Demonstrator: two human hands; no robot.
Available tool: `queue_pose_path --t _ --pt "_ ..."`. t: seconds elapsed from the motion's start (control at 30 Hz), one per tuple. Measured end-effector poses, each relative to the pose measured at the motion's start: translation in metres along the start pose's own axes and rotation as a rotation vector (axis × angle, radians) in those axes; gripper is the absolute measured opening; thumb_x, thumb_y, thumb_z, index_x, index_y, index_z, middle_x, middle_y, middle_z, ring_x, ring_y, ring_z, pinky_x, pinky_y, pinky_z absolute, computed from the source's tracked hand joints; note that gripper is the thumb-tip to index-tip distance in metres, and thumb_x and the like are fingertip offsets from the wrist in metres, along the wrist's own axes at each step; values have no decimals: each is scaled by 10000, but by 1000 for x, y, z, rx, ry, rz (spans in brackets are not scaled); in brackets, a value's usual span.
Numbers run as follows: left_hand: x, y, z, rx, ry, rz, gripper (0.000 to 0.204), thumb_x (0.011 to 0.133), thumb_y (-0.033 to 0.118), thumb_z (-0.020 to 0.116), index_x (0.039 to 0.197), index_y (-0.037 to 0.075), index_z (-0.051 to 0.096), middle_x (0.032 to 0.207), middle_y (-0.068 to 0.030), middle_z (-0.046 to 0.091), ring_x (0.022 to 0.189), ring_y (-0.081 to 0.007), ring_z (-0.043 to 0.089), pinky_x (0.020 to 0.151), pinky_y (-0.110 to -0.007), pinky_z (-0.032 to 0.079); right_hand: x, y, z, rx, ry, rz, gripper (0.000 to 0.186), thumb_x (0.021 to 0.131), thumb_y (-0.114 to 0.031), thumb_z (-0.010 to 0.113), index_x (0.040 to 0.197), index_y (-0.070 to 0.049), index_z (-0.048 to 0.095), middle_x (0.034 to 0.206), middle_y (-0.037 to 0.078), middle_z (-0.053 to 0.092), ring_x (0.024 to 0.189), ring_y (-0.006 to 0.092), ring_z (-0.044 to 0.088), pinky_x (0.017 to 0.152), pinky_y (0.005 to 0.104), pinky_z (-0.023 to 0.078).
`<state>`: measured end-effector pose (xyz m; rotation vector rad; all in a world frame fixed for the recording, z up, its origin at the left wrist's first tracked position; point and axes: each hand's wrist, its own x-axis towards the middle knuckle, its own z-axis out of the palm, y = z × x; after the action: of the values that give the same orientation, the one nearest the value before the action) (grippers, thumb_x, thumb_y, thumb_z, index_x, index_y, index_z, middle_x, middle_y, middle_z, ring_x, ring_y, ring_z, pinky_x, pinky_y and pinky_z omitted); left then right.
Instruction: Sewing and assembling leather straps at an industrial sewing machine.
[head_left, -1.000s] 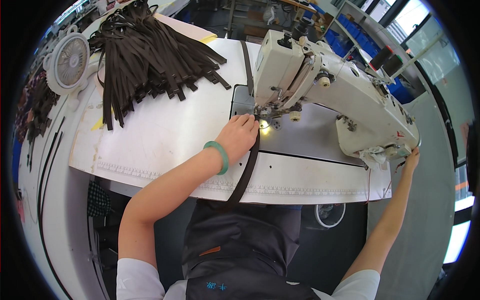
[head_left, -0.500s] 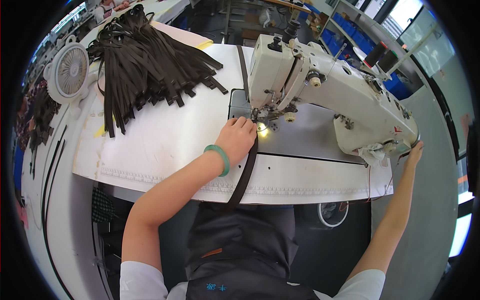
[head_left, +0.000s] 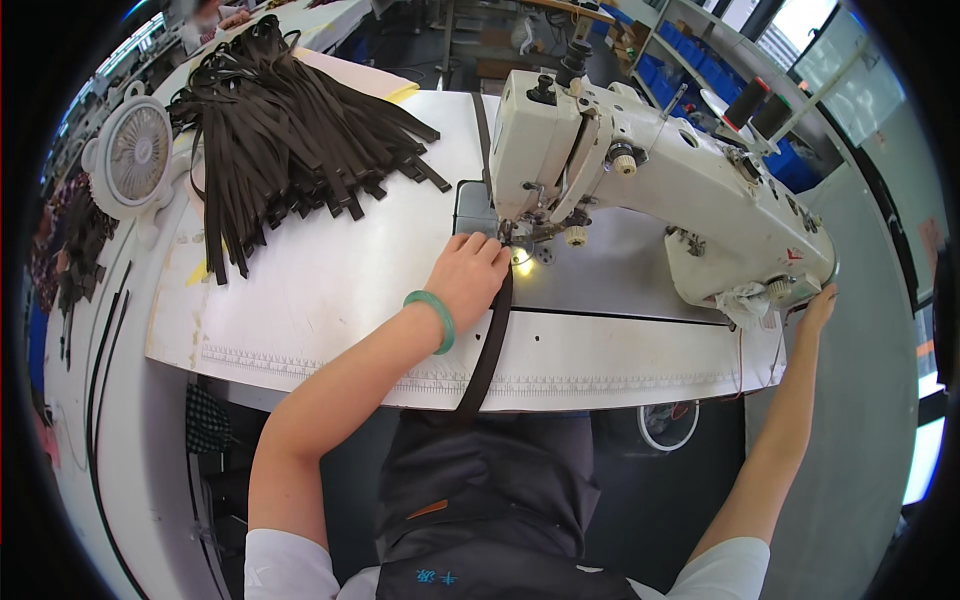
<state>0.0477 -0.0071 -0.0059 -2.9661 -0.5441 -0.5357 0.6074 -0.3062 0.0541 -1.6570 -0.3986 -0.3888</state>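
A dark brown strap (head_left: 488, 350) runs up from the table's front edge, under the needle area of a white sewing machine (head_left: 720, 190), and shows again behind the machine head. With fingers bent and close together, my left hand (head_left: 468, 272) grips the strap just in front of the presser foot; a green bangle (head_left: 436, 318) circles that wrist. The fingertips partly hide the stitching spot, where a small lamp (head_left: 521, 260) glows. Far to the right, my right hand (head_left: 819, 309) is closed on the handwheel (head_left: 836, 262) at the machine's end.
A thick bundle of dark straps (head_left: 290, 140) lies at the back left beside a small white fan (head_left: 138, 155). The white sewing table (head_left: 330, 310) has a printed ruler along its front. Thread cones (head_left: 760, 108) stand behind the machine. A white bin (head_left: 668, 428) sits below.
The view has shifted slightly. Both hands keep their places, left on the strap and right at the handwheel; no clear movement of the strap shows.
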Motion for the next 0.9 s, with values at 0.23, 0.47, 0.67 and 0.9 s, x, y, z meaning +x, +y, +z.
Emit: queue_pose_path --t 0.23,0.47,0.67,0.9 --pt "-2 0 5 20 61 41 427 658 49 576 1078 -13 527 1108 -156 525 1024 -261 489 908 -356 373 50 -42 -8 -678 -104 -168 424 918 -366 390 1093 -7 532 1021 119 576 956 212 548 805 314 435" --pt "0 1 6 65 52 71 432 663 43 574 1087 -17 520 1128 -168 516 1039 -268 483 917 -349 368 5 31 -19 -10 -93 55 408 909 -374 404 1024 -5 536 939 100 588 851 173 560 645 271 460" --pt "-9 -12 -11 -198 78 181 240 661 50 566 898 32 598 908 -59 584 861 -203 544 709 -300 476 -77 -38 10 -325 192 -1 375 923 -341 379 999 -10 538 913 87 591 804 178 545 638 307 444" --pt "-9 -4 -16 -156 184 369 46 625 73 554 621 81 509 672 -20 476 724 -170 508 650 -281 465 -192 -109 47 202 12 -198 294 938 -286 385 909 -31 527 729 19 518 544 64 393 491 193 314"
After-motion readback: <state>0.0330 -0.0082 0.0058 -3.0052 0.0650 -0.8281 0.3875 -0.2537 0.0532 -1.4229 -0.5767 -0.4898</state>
